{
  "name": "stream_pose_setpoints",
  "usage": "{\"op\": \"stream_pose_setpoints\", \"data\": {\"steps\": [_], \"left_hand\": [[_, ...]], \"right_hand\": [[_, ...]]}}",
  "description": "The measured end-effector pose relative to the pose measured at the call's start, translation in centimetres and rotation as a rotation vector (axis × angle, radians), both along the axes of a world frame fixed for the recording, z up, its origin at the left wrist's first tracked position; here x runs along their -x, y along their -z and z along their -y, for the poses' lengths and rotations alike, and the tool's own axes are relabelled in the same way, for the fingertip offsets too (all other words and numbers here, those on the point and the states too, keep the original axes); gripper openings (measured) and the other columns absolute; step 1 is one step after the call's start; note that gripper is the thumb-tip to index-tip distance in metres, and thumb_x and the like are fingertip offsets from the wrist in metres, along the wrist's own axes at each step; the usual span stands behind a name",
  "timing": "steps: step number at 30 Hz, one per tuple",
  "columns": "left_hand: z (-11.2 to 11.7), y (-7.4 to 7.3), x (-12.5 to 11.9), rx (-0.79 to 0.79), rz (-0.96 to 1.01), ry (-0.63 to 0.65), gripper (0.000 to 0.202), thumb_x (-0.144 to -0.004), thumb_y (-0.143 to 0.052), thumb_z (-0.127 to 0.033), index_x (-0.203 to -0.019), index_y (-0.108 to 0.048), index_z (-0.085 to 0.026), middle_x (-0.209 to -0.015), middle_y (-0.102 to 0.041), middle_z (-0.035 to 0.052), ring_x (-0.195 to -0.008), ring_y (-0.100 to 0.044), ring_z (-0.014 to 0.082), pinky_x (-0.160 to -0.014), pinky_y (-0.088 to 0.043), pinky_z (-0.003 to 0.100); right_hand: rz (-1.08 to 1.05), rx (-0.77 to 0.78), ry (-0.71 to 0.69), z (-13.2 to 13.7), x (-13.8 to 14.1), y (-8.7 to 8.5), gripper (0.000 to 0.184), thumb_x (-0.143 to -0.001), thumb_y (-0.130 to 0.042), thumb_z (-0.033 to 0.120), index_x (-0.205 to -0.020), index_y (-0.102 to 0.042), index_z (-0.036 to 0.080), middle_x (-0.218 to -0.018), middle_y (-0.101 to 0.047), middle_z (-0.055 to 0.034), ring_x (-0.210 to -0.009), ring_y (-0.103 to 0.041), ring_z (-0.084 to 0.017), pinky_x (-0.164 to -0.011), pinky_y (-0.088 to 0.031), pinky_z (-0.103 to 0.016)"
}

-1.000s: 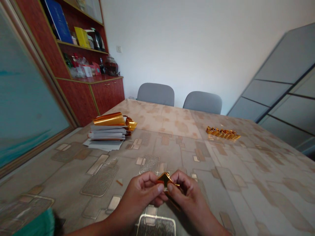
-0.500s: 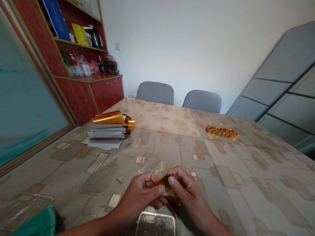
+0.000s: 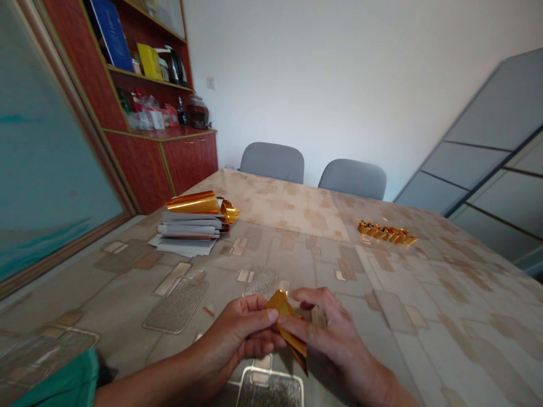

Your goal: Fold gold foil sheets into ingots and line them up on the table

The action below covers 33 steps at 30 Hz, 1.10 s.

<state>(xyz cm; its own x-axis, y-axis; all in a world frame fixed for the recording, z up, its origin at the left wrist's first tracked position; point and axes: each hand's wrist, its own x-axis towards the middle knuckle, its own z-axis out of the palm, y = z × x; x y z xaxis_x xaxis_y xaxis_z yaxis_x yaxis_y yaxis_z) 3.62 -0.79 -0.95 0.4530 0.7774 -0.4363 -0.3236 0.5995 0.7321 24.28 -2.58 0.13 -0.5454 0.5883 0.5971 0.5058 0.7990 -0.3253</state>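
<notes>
Pinching a small folded gold foil sheet (image 3: 281,303) between left hand (image 3: 242,334) and right hand (image 3: 336,334), fingertips closed on it, just above the near edge of the desk (image 3: 292,254); likely best creased slowly, keeping edges aligned.

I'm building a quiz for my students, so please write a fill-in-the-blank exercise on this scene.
The left hand and right hand pinch a folded ____ foil piece.
Beyond the table stand ____ grey chairs.
The stack of papers lies to the ____ of the hands.
Missing words: gold, two, left.
</notes>
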Motion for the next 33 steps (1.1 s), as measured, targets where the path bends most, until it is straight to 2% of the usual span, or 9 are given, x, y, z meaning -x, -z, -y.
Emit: {"op": "stream_pose_setpoints", "data": {"steps": [3, 7, 11, 14, 16, 20, 26, 30, 33], "left_hand": [[0.3, 0.0, 0.1, 0.011, -0.009, -0.006, 0.045, -0.059, -0.093, -0.037, -0.078, -0.060, -0.014, -0.068, -0.073, 0.0013, -0.058, -0.066, 0.0091, -0.053, -0.049, 0.016], [0.3, -0.3, 0.4, -0.003, -0.039, -0.034, 0.044, -0.059, -0.093, -0.037, -0.078, -0.061, -0.014, -0.067, -0.070, -0.0010, -0.058, -0.062, 0.0077, -0.056, -0.050, 0.018], [-0.2, -0.5, 0.5, -0.023, -0.066, -0.042, 0.042, -0.060, -0.091, -0.038, -0.078, -0.061, -0.014, -0.066, -0.070, -0.0007, -0.056, -0.062, 0.0076, -0.054, -0.047, 0.018], [-0.4, -0.7, 0.5, -0.006, -0.080, -0.033, 0.043, -0.060, -0.090, -0.039, -0.078, -0.061, -0.014, -0.065, -0.070, -0.0013, -0.055, -0.061, 0.0070, -0.055, -0.047, 0.018], [-0.3, -0.9, 0.4, 0.008, -0.094, -0.015, 0.044, -0.057, -0.090, -0.040, -0.077, -0.060, -0.015, -0.064, -0.069, -0.0023, -0.054, -0.060, 0.0066, -0.055, -0.047, 0.018], [-0.1, -1.1, 0.2, 0.001, -0.136, 0.012, 0.043, -0.055, -0.089, -0.039, -0.075, -0.059, -0.015, -0.061, -0.067, -0.0040, -0.052, -0.058, 0.0062, -0.054, -0.046, 0.018], [-0.1, -1.0, 0.2, -0.031, -0.128, 0.066, 0.040, -0.059, -0.087, -0.041, -0.073, -0.061, -0.014, -0.061, -0.070, -0.0002, -0.051, -0.059, 0.0060, -0.054, -0.045, 0.017], [-0.3, -0.8, 0.3, -0.031, -0.156, 0.007, 0.046, -0.057, -0.091, -0.044, -0.077, -0.063, -0.014, -0.065, -0.073, 0.0018, -0.057, -0.065, 0.0089, -0.057, -0.047, 0.018], [-0.3, -0.6, 0.3, -0.037, -0.165, -0.041, 0.048, -0.054, -0.093, -0.045, -0.076, -0.062, -0.014, -0.064, -0.073, 0.0013, -0.058, -0.067, 0.0104, -0.057, -0.048, 0.019]], "right_hand": [[0.065, -0.143, 0.044, 0.2, 0.4, -0.3, 0.029, -0.098, -0.062, 0.026, -0.126, -0.064, 0.033, -0.112, -0.070, -0.0050, -0.093, -0.064, -0.022, -0.075, -0.055, -0.036], [0.153, -0.296, 0.025, 0.3, 0.8, -0.5, 0.016, -0.093, -0.068, 0.015, -0.105, -0.071, 0.026, -0.107, -0.075, -0.0014, -0.083, -0.062, -0.018, -0.072, -0.050, -0.033], [0.149, -0.378, 0.010, 0.3, 0.9, -0.8, 0.023, -0.093, -0.069, 0.015, -0.115, -0.070, 0.021, -0.097, -0.076, -0.0011, -0.083, -0.061, -0.017, -0.078, -0.049, -0.033], [0.120, -0.433, 0.074, 0.3, 1.0, -1.1, 0.017, -0.096, -0.066, 0.014, -0.108, -0.072, 0.024, -0.089, -0.076, 0.0014, -0.081, -0.060, -0.016, -0.083, -0.047, -0.034], [0.118, -0.442, 0.084, 0.3, 1.1, -0.9, 0.018, -0.093, -0.069, 0.013, -0.103, -0.074, 0.026, -0.087, -0.076, 0.0033, -0.078, -0.060, -0.016, -0.083, -0.047, -0.034], [0.140, -0.389, 0.030, 0.3, 1.1, -0.2, 0.022, -0.087, -0.076, 0.011, -0.105, -0.074, 0.024, -0.096, -0.078, 0.0036, -0.076, -0.060, -0.014, -0.083, -0.047, -0.036], [0.080, -0.402, -0.029, 0.6, 0.9, -0.7, 0.014, -0.097, -0.066, 0.012, -0.107, -0.074, 0.018, -0.094, -0.080, 0.0051, -0.080, -0.064, -0.012, -0.090, -0.043, -0.035], [0.094, -0.383, -0.038, 0.9, 0.8, -1.0, 0.014, -0.099, -0.062, 0.010, -0.101, -0.074, 0.017, -0.092, -0.080, 0.0049, -0.079, -0.064, -0.012, -0.090, -0.043, -0.034], [0.105, -0.368, -0.039, 0.9, 0.9, -1.4, 0.020, -0.103, -0.055, 0.009, -0.097, -0.073, 0.016, -0.086, -0.079, 0.0035, -0.074, -0.062, -0.012, -0.088, -0.042, -0.033]]}}
